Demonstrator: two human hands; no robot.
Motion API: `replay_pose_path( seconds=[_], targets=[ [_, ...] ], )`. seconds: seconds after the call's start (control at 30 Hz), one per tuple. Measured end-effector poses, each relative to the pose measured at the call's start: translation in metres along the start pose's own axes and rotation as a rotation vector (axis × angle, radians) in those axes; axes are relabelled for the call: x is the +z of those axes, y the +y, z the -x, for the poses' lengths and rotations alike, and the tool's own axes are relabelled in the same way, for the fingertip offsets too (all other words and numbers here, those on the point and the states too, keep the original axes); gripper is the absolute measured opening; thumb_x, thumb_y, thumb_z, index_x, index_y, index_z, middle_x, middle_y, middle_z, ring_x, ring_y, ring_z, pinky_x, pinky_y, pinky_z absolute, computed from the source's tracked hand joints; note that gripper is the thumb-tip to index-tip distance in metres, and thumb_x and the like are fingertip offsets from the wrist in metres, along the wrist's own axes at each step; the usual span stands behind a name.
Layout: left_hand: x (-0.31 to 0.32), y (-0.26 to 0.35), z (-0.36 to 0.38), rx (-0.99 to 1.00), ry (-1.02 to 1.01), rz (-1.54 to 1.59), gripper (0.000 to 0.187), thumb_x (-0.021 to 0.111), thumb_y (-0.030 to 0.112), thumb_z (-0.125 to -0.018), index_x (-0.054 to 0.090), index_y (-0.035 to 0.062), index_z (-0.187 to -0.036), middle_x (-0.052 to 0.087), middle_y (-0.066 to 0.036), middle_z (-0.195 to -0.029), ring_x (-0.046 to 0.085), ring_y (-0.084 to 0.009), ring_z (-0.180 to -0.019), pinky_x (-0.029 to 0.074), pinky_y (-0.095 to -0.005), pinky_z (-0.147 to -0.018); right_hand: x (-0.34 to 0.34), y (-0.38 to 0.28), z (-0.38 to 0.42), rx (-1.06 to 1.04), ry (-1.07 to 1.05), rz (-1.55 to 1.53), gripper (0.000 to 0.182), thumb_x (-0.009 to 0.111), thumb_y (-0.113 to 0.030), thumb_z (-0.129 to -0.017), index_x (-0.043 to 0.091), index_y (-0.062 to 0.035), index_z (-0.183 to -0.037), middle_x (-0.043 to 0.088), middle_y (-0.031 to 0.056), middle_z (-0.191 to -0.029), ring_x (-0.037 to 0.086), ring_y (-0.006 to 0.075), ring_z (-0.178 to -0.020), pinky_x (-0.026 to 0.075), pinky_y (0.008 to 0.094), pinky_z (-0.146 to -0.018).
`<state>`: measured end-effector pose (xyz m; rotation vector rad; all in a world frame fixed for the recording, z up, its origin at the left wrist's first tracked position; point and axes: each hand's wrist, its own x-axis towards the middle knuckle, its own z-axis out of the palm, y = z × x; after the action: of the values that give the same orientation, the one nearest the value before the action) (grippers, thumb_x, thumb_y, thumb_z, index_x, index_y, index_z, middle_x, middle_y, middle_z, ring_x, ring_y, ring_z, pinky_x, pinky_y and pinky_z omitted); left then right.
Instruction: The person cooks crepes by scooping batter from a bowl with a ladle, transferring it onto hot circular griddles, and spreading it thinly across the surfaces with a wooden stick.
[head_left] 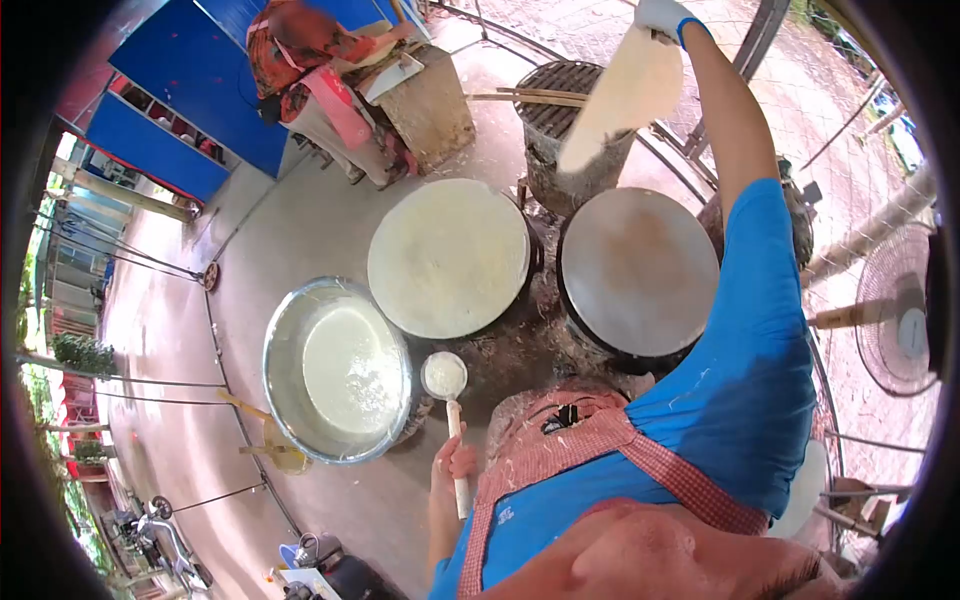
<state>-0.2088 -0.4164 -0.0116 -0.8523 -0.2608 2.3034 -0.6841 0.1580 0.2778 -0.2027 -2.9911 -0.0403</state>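
My left hand is wrapped round the pale handle of a ladle, whose round bowl shows whitish batter beside the rim of a metal basin. White liquid batter lies in that basin. My right hand, in a white glove with a blue cuff, is raised at the top and grips a thin pale sheet that hangs down. A round griddle in the middle is covered by a pale layer. The right griddle shows a bare grey surface with a brownish patch.
Behind the griddles stands a drum with a slatted top and sticks across it. Another person sits by a box-like stand at the upper left. A fan is at the far right; a wire fence runs along the upper right.
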Motion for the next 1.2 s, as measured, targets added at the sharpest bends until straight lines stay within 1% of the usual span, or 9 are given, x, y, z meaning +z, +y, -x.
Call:
replay_pose_path(
  seconds=[0.03, 0.1, 0.27, 0.57, 0.73, 0.8, 0.97, 1.0, 1.2],
  targets=[
    [0.006, -0.006, -0.003, 0.013, -0.001, -0.002, 0.03, 0.038, 0.019, -0.092, 0.049, 0.0091, -0.119, 0.032, 0.0, -0.055, 0.031, -0.0076, -0.041, 0.032, -0.0212, -0.035, 0.03, 0.041, -0.049, -0.363, 0.148, 0.184, 0.016, 0.058, -0.014, -0.069, 0.066, -0.001, -0.071, 0.06, 0.0134, -0.056, 0.056, 0.0248, -0.044, 0.044, 0.0335, -0.044],
    [0.017, -0.018, -0.011, 0.056, -0.059, 0.075, 0.031, 0.037, 0.019, -0.093, 0.048, 0.0081, -0.12, 0.032, 0.0, -0.056, 0.032, -0.0078, -0.041, 0.033, -0.0215, -0.037, 0.03, 0.039, -0.042, 0.124, 0.107, -0.795, 0.016, 0.061, -0.018, -0.066, 0.068, -0.0043, -0.069, 0.063, 0.0183, -0.067, 0.06, 0.0281, -0.049, 0.05, 0.0379, -0.048],
    [0.044, -0.038, -0.024, 0.165, -0.012, 0.166, 0.028, 0.039, 0.017, -0.092, 0.05, 0.0068, -0.116, 0.03, 0.0, -0.055, 0.031, -0.0082, -0.041, 0.031, -0.0226, -0.037, 0.154, 0.035, -0.021, 0.195, 0.489, -1.186, 0.026, 0.054, -0.028, -0.078, 0.057, -0.0029, -0.073, 0.049, 0.0027, -0.049, 0.044, 0.0103, -0.041, 0.033, 0.0276, -0.038],
    [0.06, -0.047, -0.033, 0.203, -0.011, 0.185, 0.03, 0.038, 0.019, -0.092, 0.048, 0.0077, -0.118, 0.033, 0.0, -0.055, 0.033, -0.0081, -0.041, 0.034, -0.0211, -0.036, 0.362, 0.035, 0.022, 1.078, 0.372, -0.63, 0.039, 0.057, -0.039, -0.07, 0.063, -0.0055, -0.087, 0.064, 0.019, -0.085, 0.062, 0.0347, -0.078, 0.048, 0.0439, -0.067],
    [0.046, -0.029, -0.03, 0.352, 0.077, 0.169, 0.028, 0.042, 0.018, -0.09, 0.047, 0.0083, -0.116, 0.031, 0.002, -0.052, 0.03, -0.0056, -0.037, 0.029, -0.0189, -0.03, 0.366, 0.007, 0.052, 0.538, 0.362, -0.721, 0.066, 0.045, -0.059, -0.076, 0.058, 0.0019, -0.098, 0.063, 0.0229, -0.088, 0.061, 0.0379, -0.082, 0.047, 0.0447, -0.067],
    [0.061, -0.026, -0.021, 0.401, 0.074, 0.239, 0.026, 0.042, 0.021, -0.091, 0.048, 0.0082, -0.112, 0.031, 0.002, -0.051, 0.031, -0.0059, -0.036, 0.029, -0.019, -0.03, 0.392, -0.013, 0.047, 0.287, 0.151, -0.615, 0.052, 0.052, -0.043, -0.08, 0.056, 0.0027, -0.105, 0.063, 0.0207, -0.09, 0.06, 0.0349, -0.083, 0.046, 0.0406, -0.07],
    [0.024, 0.016, 0.021, 0.586, -0.34, 0.083, 0.039, 0.043, 0.017, -0.09, 0.035, 0.0196, -0.129, 0.039, -0.003, -0.063, 0.035, -0.0078, -0.043, 0.03, -0.0187, -0.031, 0.274, -0.196, 0.117, 0.143, -0.392, -0.997, 0.041, 0.061, -0.028, -0.077, 0.057, 0.0037, -0.104, 0.064, 0.0177, -0.089, 0.061, 0.0295, -0.081, 0.046, 0.0343, -0.073],
    [0.018, 0.034, 0.032, 0.592, -0.345, 0.096, 0.039, 0.043, 0.017, -0.09, 0.035, 0.0196, -0.129, 0.039, -0.003, -0.063, 0.035, -0.0078, -0.043, 0.03, -0.0187, -0.031, 0.278, -0.225, 0.124, -0.168, -0.394, -0.909, 0.042, 0.061, -0.029, -0.076, 0.058, 0.0034, -0.103, 0.064, 0.0169, -0.085, 0.061, 0.0284, -0.078, 0.046, 0.0336, -0.07],
    [-0.044, 0.215, 0.078, 0.782, 0.024, -0.37, 0.045, 0.048, 0.005, -0.083, 0.036, 0.0167, -0.125, 0.041, -0.003, -0.062, 0.036, -0.0085, -0.043, 0.03, -0.0196, -0.031, 0.238, -0.46, 0.236, -0.793, -0.489, -0.407, 0.033, 0.06, -0.026, -0.072, 0.061, -0.0018, -0.095, 0.062, 0.0143, -0.072, 0.06, 0.0245, -0.063, 0.046, 0.0349, -0.054]
  ],
)
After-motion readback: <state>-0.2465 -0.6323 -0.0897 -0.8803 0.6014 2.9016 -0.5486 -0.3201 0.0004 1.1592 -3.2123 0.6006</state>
